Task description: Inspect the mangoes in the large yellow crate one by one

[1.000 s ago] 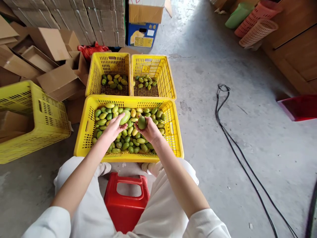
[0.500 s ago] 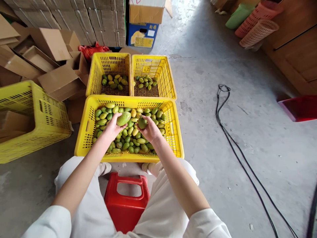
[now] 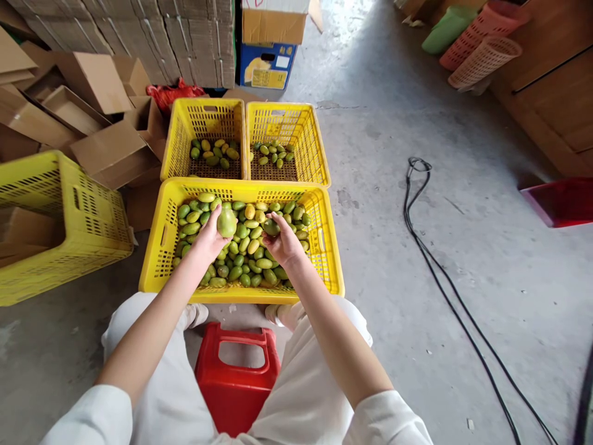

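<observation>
My left hand (image 3: 210,238) is closed round a pale green mango (image 3: 227,223), held above the left half of the front yellow crate (image 3: 241,297). To its right, my right hand (image 3: 284,243) grips a darker green mango (image 3: 271,227), which its fingers partly cover. Under both hands the crate holds many green and yellowish mangoes (image 3: 244,260). Behind it, a left yellow crate (image 3: 167,145) and a right yellow crate (image 3: 323,148) stand side by side, each with a small heap of mangoes on its floor.
A red plastic stool (image 3: 236,386) stands between my legs. Open cardboard boxes (image 3: 111,148) pile up at the left, behind another yellow crate (image 3: 97,216). A black cable (image 3: 435,266) lies on the floor at the right. Plastic baskets (image 3: 484,59) stand at the far right.
The mango in my left hand has turned so its rounded end faces me, and that hand has shifted slightly left. My right hand and its mango have moved a little right.
</observation>
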Available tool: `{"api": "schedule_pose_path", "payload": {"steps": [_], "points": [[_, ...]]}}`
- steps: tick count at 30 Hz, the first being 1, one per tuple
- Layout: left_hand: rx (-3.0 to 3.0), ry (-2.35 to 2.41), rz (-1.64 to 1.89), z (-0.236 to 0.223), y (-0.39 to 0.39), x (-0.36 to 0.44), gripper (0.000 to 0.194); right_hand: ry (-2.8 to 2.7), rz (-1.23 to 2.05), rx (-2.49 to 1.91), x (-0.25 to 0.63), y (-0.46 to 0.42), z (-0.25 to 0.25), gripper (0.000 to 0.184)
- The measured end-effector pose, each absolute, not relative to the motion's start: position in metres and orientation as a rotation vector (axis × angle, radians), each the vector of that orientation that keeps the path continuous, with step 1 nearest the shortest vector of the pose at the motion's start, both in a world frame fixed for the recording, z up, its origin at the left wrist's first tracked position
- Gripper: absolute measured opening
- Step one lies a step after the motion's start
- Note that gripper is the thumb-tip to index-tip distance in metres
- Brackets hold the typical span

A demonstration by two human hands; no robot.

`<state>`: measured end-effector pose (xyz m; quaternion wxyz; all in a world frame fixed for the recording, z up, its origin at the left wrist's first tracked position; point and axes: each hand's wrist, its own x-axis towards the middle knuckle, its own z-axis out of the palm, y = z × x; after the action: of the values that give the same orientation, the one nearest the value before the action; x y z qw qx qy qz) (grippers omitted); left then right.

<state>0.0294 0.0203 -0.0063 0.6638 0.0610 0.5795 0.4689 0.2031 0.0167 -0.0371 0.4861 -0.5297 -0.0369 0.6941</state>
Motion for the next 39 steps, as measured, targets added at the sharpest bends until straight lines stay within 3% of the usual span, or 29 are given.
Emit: {"api": "schedule_pose_path", "payload": {"steps": [6,12,16,20,24,29,34,39], "points": [[0.083,1.231,1.058,0.003,0.019,0.029,0.022,-0.128,1.634,-1.284,0.204,0.017,-0.051,0.028],[-0.001,1.312,1.065,0.001,0.021,0.032,0.004,-0.162,1.671,-1.247,0.206,0.015,-0.047,0.018],[0.033,1.299,1.066,0.0,0.02,0.033,0.019,-0.168,1.654,-1.247,0.202,0.016,-0.041,0.017],[0.074,1.319,1.008,-0.001,0.019,0.033,0.007,-0.156,1.62,-1.262,0.2,0.017,-0.038,0.025],[0.142,1.349,0.931,-0.007,0.018,0.03,0.017,-0.165,1.64,-1.279,0.198,0.018,-0.035,0.032],[0.156,1.345,0.902,-0.012,0.018,0.028,0.022,-0.032,1.743,-1.285,0.196,0.017,-0.034,0.02],[0.129,1.345,0.895,-0.014,0.02,0.025,0.017,-0.042,1.875,-1.285,0.204,0.016,-0.034,0.034],[0.158,1.323,0.93,-0.012,0.018,0.028,0.014,-0.031,1.834,-1.243,0.205,0.016,-0.031,0.018]]}}
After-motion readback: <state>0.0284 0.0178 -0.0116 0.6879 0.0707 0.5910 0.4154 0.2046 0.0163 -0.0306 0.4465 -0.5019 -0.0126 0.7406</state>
